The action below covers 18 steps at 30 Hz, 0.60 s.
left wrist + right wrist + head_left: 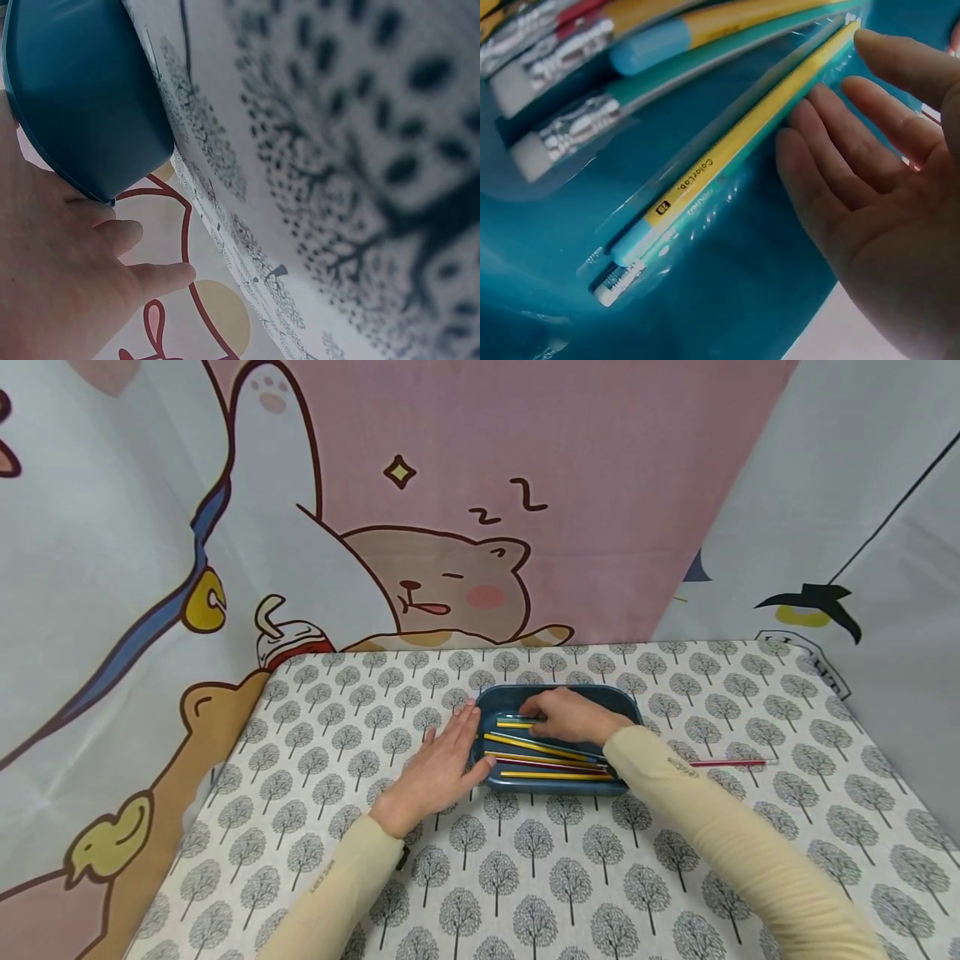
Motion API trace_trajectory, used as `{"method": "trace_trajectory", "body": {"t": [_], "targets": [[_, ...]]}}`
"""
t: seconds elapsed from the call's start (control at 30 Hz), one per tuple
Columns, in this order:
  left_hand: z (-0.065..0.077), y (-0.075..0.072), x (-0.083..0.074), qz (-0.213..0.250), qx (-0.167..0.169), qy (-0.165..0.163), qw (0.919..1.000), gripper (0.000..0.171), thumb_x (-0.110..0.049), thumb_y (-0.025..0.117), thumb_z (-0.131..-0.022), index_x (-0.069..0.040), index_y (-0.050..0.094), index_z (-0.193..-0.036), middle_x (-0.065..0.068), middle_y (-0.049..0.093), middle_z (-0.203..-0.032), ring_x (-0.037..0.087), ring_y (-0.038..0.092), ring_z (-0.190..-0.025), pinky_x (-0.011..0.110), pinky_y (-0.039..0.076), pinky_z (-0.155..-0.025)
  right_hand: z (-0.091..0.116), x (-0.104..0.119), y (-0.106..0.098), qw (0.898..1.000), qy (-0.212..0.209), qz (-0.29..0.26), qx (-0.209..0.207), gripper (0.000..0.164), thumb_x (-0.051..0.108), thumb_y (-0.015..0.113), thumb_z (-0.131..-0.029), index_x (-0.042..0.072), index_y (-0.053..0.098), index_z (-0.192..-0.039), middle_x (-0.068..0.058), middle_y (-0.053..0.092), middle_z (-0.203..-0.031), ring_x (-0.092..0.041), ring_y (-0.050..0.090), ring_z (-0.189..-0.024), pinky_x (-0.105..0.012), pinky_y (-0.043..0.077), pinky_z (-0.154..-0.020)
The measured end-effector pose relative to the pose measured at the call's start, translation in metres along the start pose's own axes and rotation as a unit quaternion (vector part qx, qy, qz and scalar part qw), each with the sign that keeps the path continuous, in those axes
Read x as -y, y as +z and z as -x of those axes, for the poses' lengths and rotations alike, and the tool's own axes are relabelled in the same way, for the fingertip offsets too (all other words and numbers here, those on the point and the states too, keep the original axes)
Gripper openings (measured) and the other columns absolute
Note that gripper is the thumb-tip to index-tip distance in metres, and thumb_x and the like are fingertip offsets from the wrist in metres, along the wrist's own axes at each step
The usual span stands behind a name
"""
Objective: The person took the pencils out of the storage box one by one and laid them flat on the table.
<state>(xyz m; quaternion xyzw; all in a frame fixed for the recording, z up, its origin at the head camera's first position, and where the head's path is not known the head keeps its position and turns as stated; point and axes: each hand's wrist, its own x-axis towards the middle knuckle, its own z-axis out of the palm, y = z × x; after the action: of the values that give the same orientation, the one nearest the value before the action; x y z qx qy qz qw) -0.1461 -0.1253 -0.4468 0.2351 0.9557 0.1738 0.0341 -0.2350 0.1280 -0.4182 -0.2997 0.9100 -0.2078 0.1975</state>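
Note:
A dark blue-green tray (555, 790) holds several pencils (555, 775), mostly yellow, with a dark red one and green ones among them. My left hand (437, 768) lies along the tray's left end, fingers extended, touching its outer wall. Inside the tray, toward its far side, is my right hand (573, 714). In the right wrist view, its loosely bent fingers lie alongside a yellow pencil (727, 154) with a light blue end. A green pencil (679, 229) with a white eraser lies right against that one. One fingertip reaches the yellow pencil's far end.
Outside the tray, a thin dark pink pencil-like stick (727, 763) lies on the tree-patterned tablecloth (532, 893), to the right past my sleeve. A cartoon-printed curtain (600, 485) hangs behind the table's far edge and along both sides.

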Motion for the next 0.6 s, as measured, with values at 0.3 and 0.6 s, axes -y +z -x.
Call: {"method": "trace_trajectory", "body": {"t": [0.3,0.6], "targets": [[0.000,-0.001,0.000,-0.011,0.004,0.006,0.9999,0.084,-0.060,0.035,-0.108,-0.003,0.014,-0.166,0.011,0.007,-0.174,0.032,0.016,-0.158,0.065,0.023,-0.121,-0.004,0.000,0.008,0.999,-0.015,0.046,-0.006,0.034,0.011,0.069,-0.100,0.002,0.069,-0.134,-0.012,0.069,-0.127,-0.027,0.067,-0.114,-0.044,0.055,-0.098],[0.000,-0.002,0.000,-0.014,0.012,0.003,0.9998,0.084,-0.061,0.031,-0.108,-0.004,0.012,-0.166,0.009,0.003,-0.174,0.030,0.014,-0.159,0.063,0.023,-0.122,-0.006,0.000,0.016,0.997,-0.040,0.071,-0.017,0.026,0.008,0.071,-0.098,0.006,0.074,-0.124,-0.006,0.068,-0.108,-0.019,0.064,-0.096,-0.038,0.057,-0.087]]}}
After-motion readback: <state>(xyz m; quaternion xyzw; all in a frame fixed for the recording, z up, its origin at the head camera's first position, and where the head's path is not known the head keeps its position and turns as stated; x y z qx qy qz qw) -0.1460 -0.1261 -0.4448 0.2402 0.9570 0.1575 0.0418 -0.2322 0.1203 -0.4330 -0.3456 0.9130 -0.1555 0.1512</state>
